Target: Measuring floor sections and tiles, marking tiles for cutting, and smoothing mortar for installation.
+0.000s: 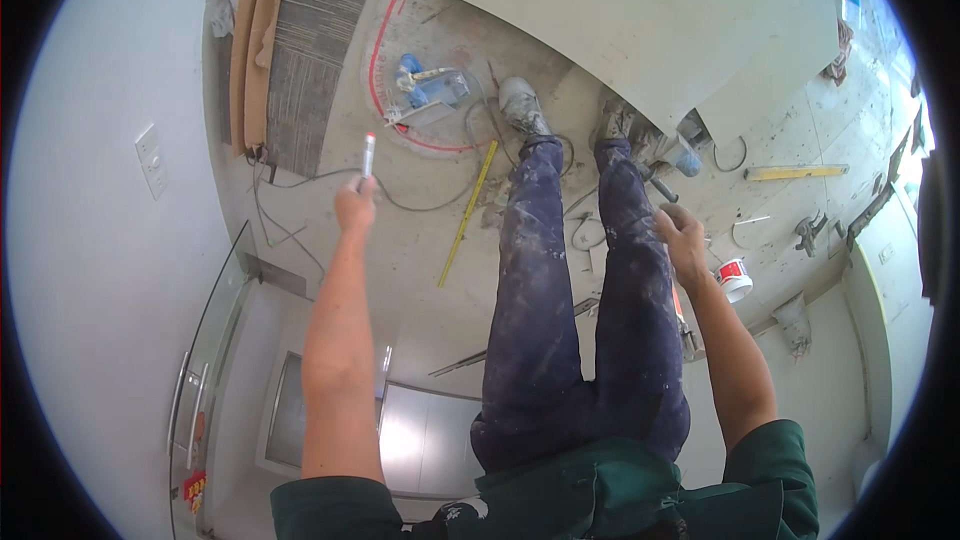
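Observation:
My left hand [355,205] is closed round a white marker [368,155] with a red end, which points up and away from me. Beyond that hand, a yellow folding rule or measuring strip [468,215] lies slantwise on the floor. My right hand [682,240] hangs beside my right thigh with its fingers curled. Whatever is inside those fingers, if anything, is hidden. Just past it shows a dark handle-like bar [660,186]; I cannot tell whether the hand touches it.
A large pale board [650,10] spreads in front of my feet. Left of it are a clear blue-tinted bottle [440,90], loose cables [420,208] and long brown cardboard pieces [262,50]. To the right lie a yellow spirit level [796,172] and a white-and-red tub [735,282].

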The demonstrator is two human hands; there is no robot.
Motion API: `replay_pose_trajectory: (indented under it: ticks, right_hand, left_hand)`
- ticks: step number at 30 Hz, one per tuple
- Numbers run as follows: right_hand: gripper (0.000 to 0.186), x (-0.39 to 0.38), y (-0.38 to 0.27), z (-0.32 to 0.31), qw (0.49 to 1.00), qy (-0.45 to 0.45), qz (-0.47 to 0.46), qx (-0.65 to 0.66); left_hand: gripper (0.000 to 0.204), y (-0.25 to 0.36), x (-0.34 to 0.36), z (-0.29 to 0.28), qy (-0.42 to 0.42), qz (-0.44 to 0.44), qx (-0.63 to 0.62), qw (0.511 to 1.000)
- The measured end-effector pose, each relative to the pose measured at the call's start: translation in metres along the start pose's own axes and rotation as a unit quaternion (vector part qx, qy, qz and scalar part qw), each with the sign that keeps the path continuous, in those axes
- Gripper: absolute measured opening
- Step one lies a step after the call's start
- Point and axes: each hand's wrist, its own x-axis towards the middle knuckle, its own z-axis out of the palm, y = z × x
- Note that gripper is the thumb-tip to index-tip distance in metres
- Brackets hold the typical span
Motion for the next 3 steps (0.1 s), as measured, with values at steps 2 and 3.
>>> replay_pose_trajectory:
  ticks: [2,3]
  right_hand:
    - [0.034,0.006,0.01,0.004,0.998,0.056,0.023,-0.027]
    - [0.036,0.008,0.012,0.001,0.995,0.072,0.027,-0.06]
  left_hand:
    - [0.053,-0.007,0.041,-0.018,0.108,0.037,0.076,0.991]
    - [0.053,-0.011,0.05,-0.013,0.104,0.039,0.072,0.991]
